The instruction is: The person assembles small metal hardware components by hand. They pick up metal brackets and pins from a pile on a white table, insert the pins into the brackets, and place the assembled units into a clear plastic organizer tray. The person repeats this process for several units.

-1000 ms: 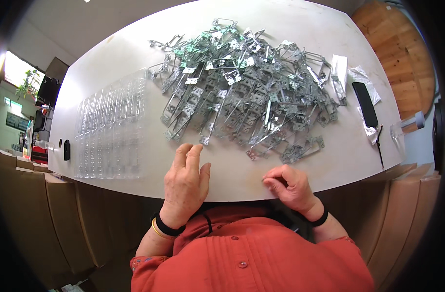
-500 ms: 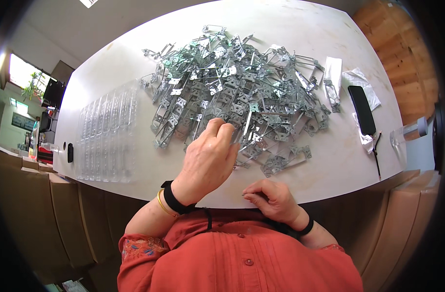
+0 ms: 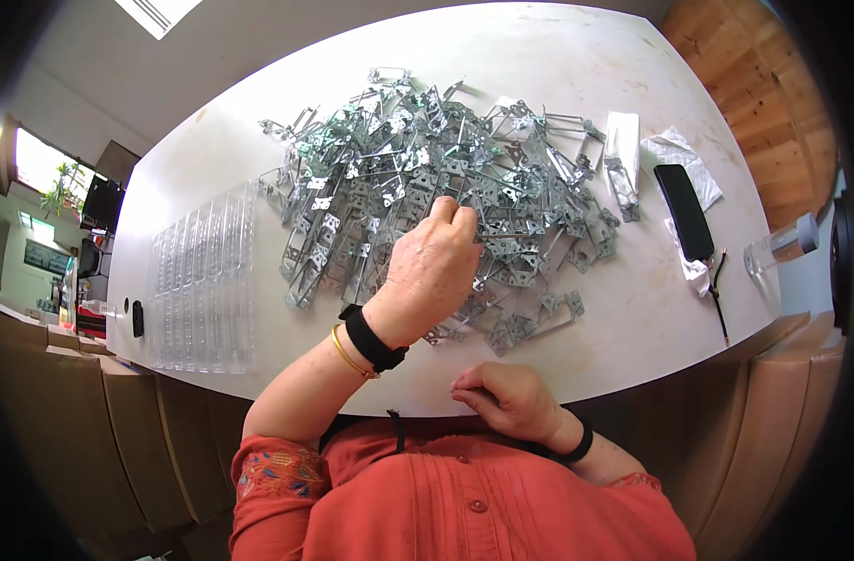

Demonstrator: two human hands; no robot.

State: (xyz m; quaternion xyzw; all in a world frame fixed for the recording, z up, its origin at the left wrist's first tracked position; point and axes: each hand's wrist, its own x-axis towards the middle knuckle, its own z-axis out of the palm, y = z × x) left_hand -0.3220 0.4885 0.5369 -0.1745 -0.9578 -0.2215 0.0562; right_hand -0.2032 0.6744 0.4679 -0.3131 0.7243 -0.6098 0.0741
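Here, the left hand (image 3: pixel 431 268) bends its fingers over tangled metal brackets (image 3: pixel 425 176) at twelve o'clock, its hold hidden; the right hand (image 3: pixel 511 397), at five o'clock from it, curls nearly closed, contents unclear; easing one bracket out edge-first should limit snagging

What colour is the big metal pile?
The pile is silvery grey, best seen in the head view.
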